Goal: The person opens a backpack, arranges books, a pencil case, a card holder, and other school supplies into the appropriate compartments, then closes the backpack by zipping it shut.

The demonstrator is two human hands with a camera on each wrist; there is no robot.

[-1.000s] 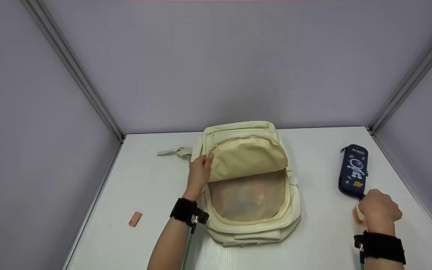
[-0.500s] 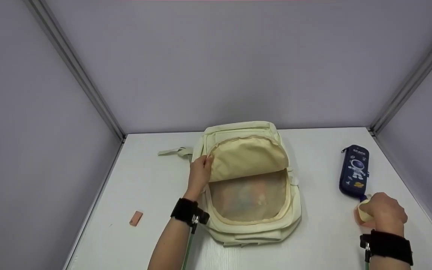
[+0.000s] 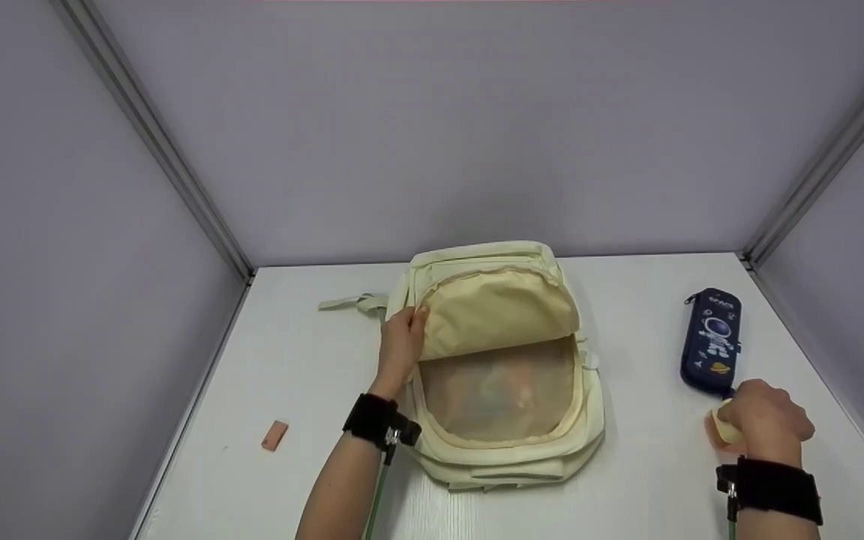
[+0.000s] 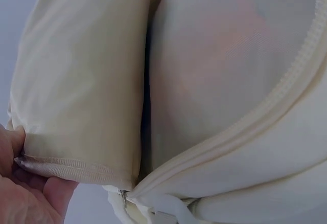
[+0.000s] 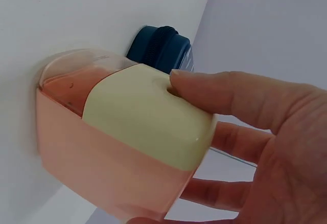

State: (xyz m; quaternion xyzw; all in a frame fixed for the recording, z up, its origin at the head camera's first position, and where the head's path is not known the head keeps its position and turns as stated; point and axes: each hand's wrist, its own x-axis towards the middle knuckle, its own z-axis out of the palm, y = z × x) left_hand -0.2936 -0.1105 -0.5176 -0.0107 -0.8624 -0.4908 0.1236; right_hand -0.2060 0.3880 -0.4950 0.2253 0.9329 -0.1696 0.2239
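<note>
Peach-and-cream box [image 5: 133, 132] at the white table's [image 3: 214, 480] right, nearer us than the navy pencil case [image 3: 711, 341]: our right hand [image 3: 766, 415] grasps it, our left hand [image 3: 400, 341] pinches the backpack flap [image 3: 501, 313].
Smooth sides held by fingertips could slip on lifting (our guess); clear end toward the white table, its long axis seemingly runs up to our palm.

Left grip [image 3: 400, 343], right grip [image 3: 768, 417], fingers curled

Booth like a recording or test station, smooth white tabletop [image 3: 649, 465], flat grey-lilac wall panels [image 3: 432, 135] on three sides, straight grey metal corner strips [image 3: 160, 135], black wrist straps [image 3: 781, 491] with thin green cables [image 3: 377, 499]
</note>
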